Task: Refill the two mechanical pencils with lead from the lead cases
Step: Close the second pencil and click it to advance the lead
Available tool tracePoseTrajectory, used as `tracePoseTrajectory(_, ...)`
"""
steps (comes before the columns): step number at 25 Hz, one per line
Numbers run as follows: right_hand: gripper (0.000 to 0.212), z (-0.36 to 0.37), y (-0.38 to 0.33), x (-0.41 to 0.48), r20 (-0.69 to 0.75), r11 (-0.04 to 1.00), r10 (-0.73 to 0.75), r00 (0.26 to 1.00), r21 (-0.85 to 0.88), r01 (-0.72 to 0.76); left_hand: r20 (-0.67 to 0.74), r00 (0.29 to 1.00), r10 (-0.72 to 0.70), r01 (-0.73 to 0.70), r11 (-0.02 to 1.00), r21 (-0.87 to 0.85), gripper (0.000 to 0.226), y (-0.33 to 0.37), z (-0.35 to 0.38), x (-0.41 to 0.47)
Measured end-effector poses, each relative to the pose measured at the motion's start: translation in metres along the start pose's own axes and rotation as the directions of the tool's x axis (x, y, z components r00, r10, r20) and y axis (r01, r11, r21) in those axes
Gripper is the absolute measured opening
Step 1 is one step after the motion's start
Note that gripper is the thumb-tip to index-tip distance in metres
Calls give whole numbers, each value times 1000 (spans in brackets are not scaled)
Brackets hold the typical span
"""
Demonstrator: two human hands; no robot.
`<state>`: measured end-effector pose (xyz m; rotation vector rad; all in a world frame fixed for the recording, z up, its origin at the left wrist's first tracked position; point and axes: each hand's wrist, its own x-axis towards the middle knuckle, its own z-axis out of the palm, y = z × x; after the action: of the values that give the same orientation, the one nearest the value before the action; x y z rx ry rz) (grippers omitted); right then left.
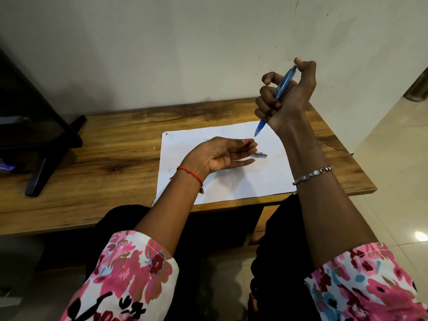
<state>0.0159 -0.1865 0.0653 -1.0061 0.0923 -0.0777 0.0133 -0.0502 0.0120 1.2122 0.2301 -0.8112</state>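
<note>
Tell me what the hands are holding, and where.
The right hand grips the blue mechanical pencil round its barrel, thumb over the top end. The left hand is open, holding nothing.

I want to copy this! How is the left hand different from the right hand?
The right hand is curled round a blue mechanical pencil, tip down; the left hand is open and holds nothing. The right hand is raised above the table; the left hand sits low over the white paper. The right wrist wears a silver bracelet, the left a red thread. Both have flowery sleeves.
</note>
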Motion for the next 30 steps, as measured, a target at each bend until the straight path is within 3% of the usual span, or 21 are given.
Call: tracePoseTrajectory(30,58,-7,-1,0,-18,999,-34,999,36,35,-14,1000,-13,13,1000,19,15,0,4,-1)
